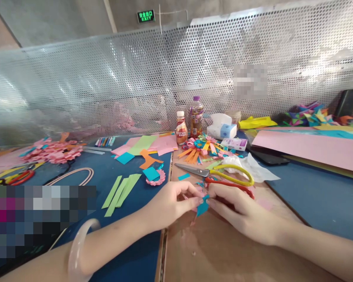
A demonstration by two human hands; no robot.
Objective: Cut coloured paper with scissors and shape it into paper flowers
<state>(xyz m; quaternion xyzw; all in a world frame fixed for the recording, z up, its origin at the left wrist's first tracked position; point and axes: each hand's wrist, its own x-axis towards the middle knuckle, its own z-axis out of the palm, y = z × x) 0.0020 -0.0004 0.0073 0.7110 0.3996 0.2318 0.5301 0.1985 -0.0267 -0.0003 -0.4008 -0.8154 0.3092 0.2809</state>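
Note:
Between my two hands is a small blue paper piece (202, 207), pinched from both sides above the brown board. My left hand (176, 201) grips its left edge with thumb and forefinger. Opposite, my right hand (238, 207) pinches the right edge the same way. Just beyond the fingers lie scissors (217, 172) with one yellow and one red handle, blades pointing left. Small paper scraps sit around the fingertips, partly hidden. Left of my left hand are a pink paper ring (155, 178) with a blue square (151, 173) against it, and several green strips (122, 194).
A coffee bottle (181, 128), a purple-capped bottle (196, 117) and a tissue pack (222, 127) stand at the back by a perforated metal screen (164, 78). Paper flowers (201, 147) lie before them. Pink sheets (308, 150) cover the right side, beside a dark phone (270, 157).

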